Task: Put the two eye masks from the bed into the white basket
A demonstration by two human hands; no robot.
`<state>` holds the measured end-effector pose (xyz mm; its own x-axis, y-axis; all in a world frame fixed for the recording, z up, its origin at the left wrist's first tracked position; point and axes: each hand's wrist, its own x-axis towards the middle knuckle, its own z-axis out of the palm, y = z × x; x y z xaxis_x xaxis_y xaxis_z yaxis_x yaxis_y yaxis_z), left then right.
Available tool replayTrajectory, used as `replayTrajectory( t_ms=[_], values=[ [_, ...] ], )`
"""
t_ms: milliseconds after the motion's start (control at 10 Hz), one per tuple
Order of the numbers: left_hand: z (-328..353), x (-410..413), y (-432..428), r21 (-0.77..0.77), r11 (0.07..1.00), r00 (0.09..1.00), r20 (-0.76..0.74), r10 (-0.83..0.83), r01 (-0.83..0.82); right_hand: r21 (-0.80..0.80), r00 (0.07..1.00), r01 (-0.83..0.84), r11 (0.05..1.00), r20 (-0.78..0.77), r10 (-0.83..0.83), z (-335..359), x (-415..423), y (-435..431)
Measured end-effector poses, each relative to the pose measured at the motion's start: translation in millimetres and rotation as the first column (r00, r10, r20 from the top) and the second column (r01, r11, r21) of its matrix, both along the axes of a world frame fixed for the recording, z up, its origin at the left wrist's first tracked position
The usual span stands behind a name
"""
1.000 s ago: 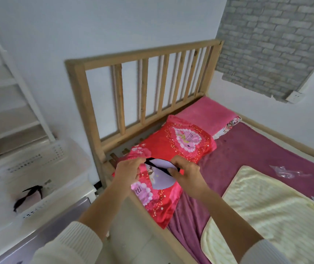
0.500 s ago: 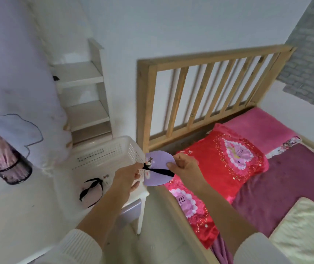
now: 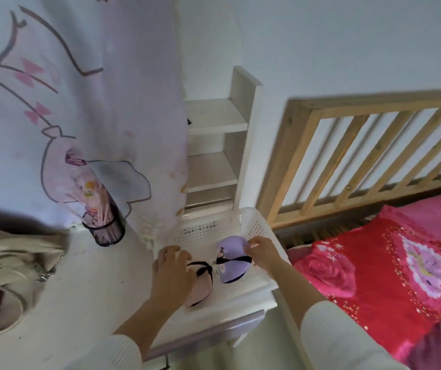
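The white basket [image 3: 256, 218] stands on a white table beside the bed. A pink eye mask [image 3: 200, 288] with a black strap lies inside it at the near left. A purple eye mask [image 3: 231, 263] with a black strap hangs over the inside of the basket, to the right of the pink one. My right hand [image 3: 263, 252] pinches the purple mask's upper right edge. My left hand [image 3: 172, 273] is over the basket's left side, touching the pink mask; whether it also holds the purple mask's strap end is unclear.
A black mesh cup [image 3: 104, 228] with pink items stands on the white table [image 3: 85, 289] left of the basket. A beige bag [image 3: 8, 263] lies at the far left. A printed curtain [image 3: 67, 102] hangs behind. White shelves [image 3: 214, 145], the wooden headboard [image 3: 347, 156] and a red pillow [image 3: 387, 276] are to the right.
Both hands carried the purple eye mask from the red pillow leftward over the bed frame and down into the white basket, beside the pink mask. The view has swung left.
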<state>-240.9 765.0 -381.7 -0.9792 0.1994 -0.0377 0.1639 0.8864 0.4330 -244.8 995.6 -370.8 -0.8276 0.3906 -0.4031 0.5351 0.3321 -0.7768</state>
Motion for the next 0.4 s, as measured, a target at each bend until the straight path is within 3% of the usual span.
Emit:
replayTrajectory(
  t_ms=[100, 300, 400],
  values=[
    [-8, 4, -11, -0.052, 0.998, 1.0, -0.024, 0.017, -0.018, 0.054, 0.986, -0.044, 0.998, 0.162, 0.034, -9, -13, -7],
    [-19, 8, -11, -0.022, 0.996, 0.996, 0.04, 0.086, -0.085, 0.211, 0.926, -0.268, 0.94, 0.325, 0.191, -16, -23, -8],
    [-26, 7, -10, -0.049, 0.991, 0.989, 0.083, 0.125, -0.121, 0.224, 0.944, -0.282, 0.933, 0.237, 0.229, 2, -34, -1]
  ],
)
